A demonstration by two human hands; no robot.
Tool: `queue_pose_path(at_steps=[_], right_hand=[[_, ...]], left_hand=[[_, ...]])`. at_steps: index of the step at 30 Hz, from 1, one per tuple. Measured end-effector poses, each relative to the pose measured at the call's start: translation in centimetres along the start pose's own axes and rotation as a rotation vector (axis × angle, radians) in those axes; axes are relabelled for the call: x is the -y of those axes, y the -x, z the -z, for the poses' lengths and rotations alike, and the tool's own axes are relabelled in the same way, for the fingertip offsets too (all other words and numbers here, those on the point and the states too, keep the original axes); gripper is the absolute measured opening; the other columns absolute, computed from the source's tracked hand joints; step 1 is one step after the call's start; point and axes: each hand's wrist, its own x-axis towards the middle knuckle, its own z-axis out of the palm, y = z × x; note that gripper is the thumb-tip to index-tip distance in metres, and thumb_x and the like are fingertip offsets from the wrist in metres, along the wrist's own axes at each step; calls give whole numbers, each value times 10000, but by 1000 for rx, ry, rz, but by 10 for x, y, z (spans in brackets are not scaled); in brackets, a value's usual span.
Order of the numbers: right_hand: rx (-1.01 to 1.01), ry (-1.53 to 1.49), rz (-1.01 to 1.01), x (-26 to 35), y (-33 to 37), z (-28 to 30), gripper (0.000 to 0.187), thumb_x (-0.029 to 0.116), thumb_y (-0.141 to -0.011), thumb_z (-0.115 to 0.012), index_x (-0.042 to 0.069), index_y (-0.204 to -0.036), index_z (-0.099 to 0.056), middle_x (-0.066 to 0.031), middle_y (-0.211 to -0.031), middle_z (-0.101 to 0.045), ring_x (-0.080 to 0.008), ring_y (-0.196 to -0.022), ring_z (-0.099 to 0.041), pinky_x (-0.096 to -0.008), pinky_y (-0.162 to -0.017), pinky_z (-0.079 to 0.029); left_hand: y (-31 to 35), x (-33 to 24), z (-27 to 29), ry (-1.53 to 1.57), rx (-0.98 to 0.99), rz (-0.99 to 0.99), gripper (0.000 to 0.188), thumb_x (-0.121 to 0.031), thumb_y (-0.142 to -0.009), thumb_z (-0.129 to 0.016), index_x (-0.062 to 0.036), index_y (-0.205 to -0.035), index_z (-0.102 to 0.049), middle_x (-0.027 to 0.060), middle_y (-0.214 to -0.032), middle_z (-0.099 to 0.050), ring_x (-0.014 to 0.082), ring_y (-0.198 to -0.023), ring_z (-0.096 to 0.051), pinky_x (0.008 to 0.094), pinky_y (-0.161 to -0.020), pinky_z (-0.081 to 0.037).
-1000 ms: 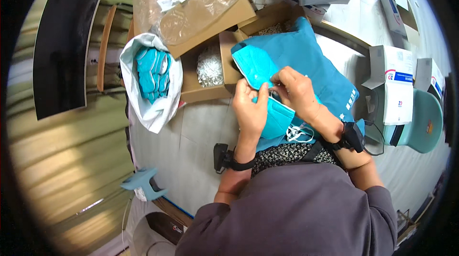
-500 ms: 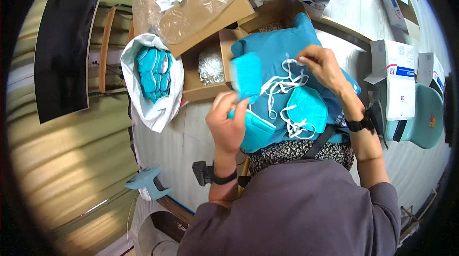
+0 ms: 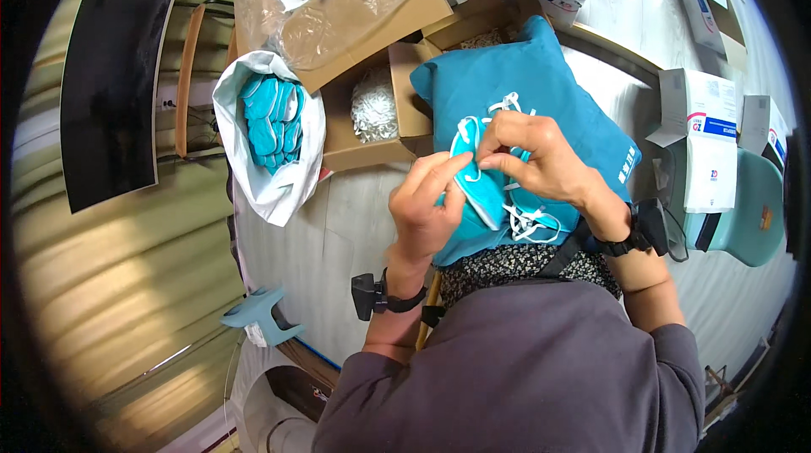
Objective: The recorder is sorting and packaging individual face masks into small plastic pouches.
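Over the blue cushion (image 3: 515, 73) on my lap, my two hands meet at a teal face mask (image 3: 483, 195) with a white edge. My left hand (image 3: 427, 206) grips its left side with bent fingers. Pinched at the mask's upper edge, my right hand (image 3: 541, 157) holds a thin white strap, partly hidden by the fingers. Another teal mask (image 3: 553, 215) lies under and beside the right hand, with its white straps (image 3: 528, 225) loose toward me. More white strap (image 3: 507, 102) shows on the cushion just beyond the right hand.
To the left, a white bag (image 3: 291, 191) holds several teal masks. A cardboard box (image 3: 359, 157) beside it contains a bundle of white straps (image 3: 374, 108). Clear plastic (image 3: 355, 5) covers another carton. White boxes (image 3: 710, 174) stand near a pale green chair (image 3: 748, 221) on the right.
My right hand has come left and down from the raised straps to the mask's edge. My left hand has moved slightly right and down. Both hands are now close together.
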Motion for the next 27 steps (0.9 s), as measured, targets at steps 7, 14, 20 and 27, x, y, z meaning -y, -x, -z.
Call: queue_pose_path(at_steps=[7, 14, 20, 27], right_hand=[[17, -45, -51, 14, 6, -16, 169, 115, -802, -747, 35, -890, -627, -116, -947, -599, -299, -782, -617, -370, -673, -498], [9, 126, 69, 4, 12, -22, 179, 124, -795, -737, 38, -855, -592, -129, -824, -560, -334, -778, -600, -410, -658, -482], [-224, 162, -59, -3, 12, -11, 190, 138, -785, -771, 24, -766, -621, -117, -709, -588, -285, -645, -581, -361, -591, -463], [-116, 289, -307, 2, 9, 27, 228, 12, -830, -696, 43, -1056, -687, -98, -1001, -680, -196, -697, -617, -291, -594, -491]], left_hand=[[13, -9, -12, 540, -34, 491, 224, -12, -967, -563, 58, -1175, -605, 100, -1030, -639, 82, -810, -623, 200, -664, -480], [21, -3, -17, 1143, 31, 1072, 206, -67, -950, -641, 9, -1123, -558, 57, -944, -646, 94, -862, -618, 227, -752, -485], [38, -7, -17, 955, -221, 812, 121, -79, -945, -648, -18, -1015, -570, 15, -907, -604, 55, -816, -544, 214, -726, -437], [26, -7, 21, 659, -175, 663, 107, -20, -922, -661, 5, -993, -585, -26, -808, -587, 2, -689, -489, 158, -595, -368]])
